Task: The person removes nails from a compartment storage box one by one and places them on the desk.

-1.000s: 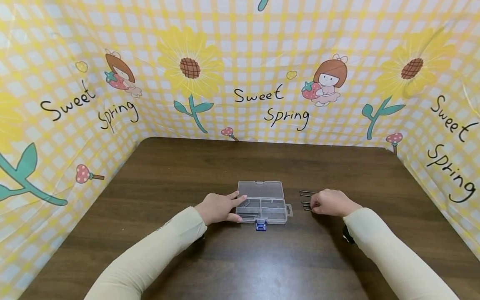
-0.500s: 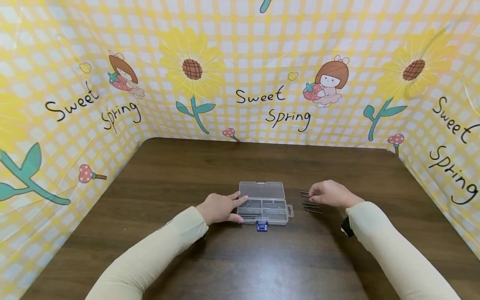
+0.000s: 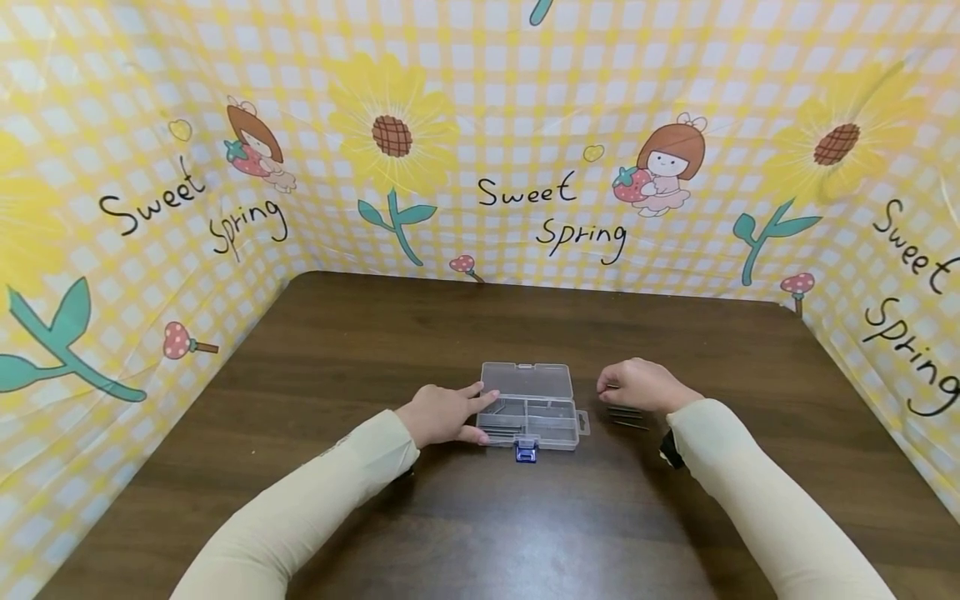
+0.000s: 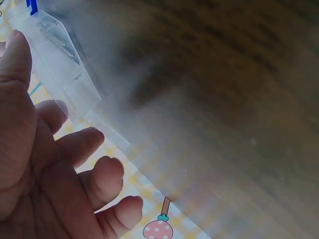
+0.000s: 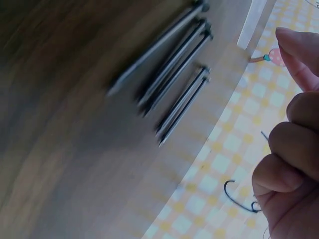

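A clear plastic compartment box (image 3: 553,433) lies on the table with its lid (image 3: 527,382) folded back and a blue latch (image 3: 526,452) in front. Long metal pieces (image 3: 502,432) lie in its front left compartment, and smaller items sit in the one behind. Spread along the box's left side, my left hand (image 3: 442,415) touches it with thumb and fingers. Several metal nails (image 5: 172,64) lie roughly parallel on the table right of the box. My right hand (image 3: 645,386) hovers over their far end, fingers curled, thumb and index tips together; nothing shows between them (image 5: 299,50).
The brown wooden table (image 3: 480,533) stretches around the box. Yellow checked cloth (image 3: 525,125) printed with flowers and lettering hangs along the back and both sides. A hanging tab (image 3: 584,422) juts from the box's right end.
My right hand moves from the nearest nails to the farther ones, then left toward the box, uncovering the nearer nails. The left hand stays at the box.
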`<state>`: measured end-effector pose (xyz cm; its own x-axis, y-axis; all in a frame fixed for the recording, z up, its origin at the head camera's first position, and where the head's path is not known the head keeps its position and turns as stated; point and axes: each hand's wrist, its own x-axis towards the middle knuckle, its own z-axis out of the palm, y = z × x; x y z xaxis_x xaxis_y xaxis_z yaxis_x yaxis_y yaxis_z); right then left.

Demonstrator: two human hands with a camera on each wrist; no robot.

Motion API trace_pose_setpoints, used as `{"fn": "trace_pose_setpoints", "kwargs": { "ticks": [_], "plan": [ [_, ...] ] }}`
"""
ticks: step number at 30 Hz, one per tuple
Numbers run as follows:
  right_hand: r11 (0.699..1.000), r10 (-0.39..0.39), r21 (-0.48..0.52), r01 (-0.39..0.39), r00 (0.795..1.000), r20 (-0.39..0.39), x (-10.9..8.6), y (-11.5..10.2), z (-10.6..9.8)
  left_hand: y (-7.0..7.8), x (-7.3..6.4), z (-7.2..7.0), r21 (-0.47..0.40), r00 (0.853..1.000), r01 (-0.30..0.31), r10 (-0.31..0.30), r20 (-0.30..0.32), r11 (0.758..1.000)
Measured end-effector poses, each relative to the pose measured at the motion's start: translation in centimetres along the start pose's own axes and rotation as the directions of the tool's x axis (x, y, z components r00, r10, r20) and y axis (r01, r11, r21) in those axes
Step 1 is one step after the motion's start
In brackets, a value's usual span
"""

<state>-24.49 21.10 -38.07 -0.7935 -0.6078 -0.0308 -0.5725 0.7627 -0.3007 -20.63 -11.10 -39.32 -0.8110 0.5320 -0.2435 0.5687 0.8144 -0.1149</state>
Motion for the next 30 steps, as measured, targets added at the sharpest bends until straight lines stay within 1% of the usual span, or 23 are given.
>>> {"fn": "trace_pose_setpoints", "kwargs": {
  "ticks": [7,14,21,30],
  "plan": [
    [1.000,0.000,-0.004,0.000,1.000,0.018,1.3,-1.5,0.4,0.1,0.1,0.0,-0.008,1.000,0.007,-0.007,0.006,1.000],
    [0.999,-0.036,-0.031,0.036,0.999,0.026,2.5,-2.8,1.0,0.1,-0.1,-0.1,-0.008,1.000,0.012,-0.012,0.010,1.000],
    [1.000,-0.006,0.011,0.006,0.998,0.064,3.4,-4.0,1.6,0.1,-0.1,-0.1,-0.013,1.000,0.018,-0.018,0.011,1.000],
    [1.000,-0.023,0.019,0.022,0.997,0.068,4.1,-5.0,2.1,0.1,-0.1,0.0,-0.010,1.000,0.019,-0.019,0.005,1.000]
  ]
}}
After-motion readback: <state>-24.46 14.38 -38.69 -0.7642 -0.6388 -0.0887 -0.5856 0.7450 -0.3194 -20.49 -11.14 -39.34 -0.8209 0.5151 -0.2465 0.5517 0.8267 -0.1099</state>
